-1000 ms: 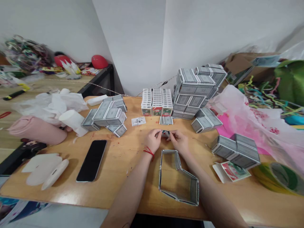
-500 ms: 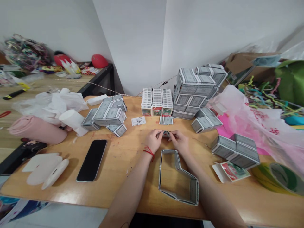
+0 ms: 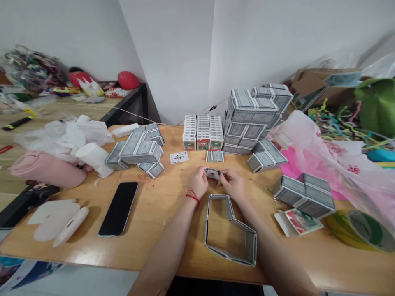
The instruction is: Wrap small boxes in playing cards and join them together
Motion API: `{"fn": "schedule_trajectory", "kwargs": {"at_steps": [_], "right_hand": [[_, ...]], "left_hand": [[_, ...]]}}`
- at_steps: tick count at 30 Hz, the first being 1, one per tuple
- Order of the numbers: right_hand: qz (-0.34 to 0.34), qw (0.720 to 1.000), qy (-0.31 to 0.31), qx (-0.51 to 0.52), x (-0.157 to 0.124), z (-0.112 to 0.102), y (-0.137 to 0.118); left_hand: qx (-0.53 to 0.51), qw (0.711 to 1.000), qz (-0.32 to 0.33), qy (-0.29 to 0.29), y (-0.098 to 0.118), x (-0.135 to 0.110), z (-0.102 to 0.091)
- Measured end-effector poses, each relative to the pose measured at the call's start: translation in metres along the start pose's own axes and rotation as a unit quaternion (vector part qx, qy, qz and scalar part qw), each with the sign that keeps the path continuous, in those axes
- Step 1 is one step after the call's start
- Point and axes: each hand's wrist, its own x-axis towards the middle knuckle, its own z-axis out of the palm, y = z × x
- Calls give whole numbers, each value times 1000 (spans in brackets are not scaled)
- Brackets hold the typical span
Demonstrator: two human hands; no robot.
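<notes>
Left hand (image 3: 199,182) and right hand (image 3: 233,181) pinch a playing card (image 3: 212,174) inside the counter's near edge (image 3: 108,253); even pressure seems best.

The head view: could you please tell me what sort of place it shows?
It is probably a craft workspace, though whether at home or in a workshop, I cannot tell. Stacked card blocks, a tape roll and a tangle of coloured cords suggest it.
</notes>
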Motion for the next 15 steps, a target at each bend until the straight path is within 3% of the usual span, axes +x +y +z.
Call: {"fn": "schedule_trajectory", "kwargs": {"at_steps": [5,10,15], "right_hand": [[51,994,-25,98,4,-1,-4],[95,977,-12,190,11,-2,-1],[108,975,-23,191,12,-3,3]], "left_hand": [[-131,991,-40,11,4,3,-3],[-323,938,-124,6,7,9,-2],[-353,918,-183,15,5,12,-1]]}}
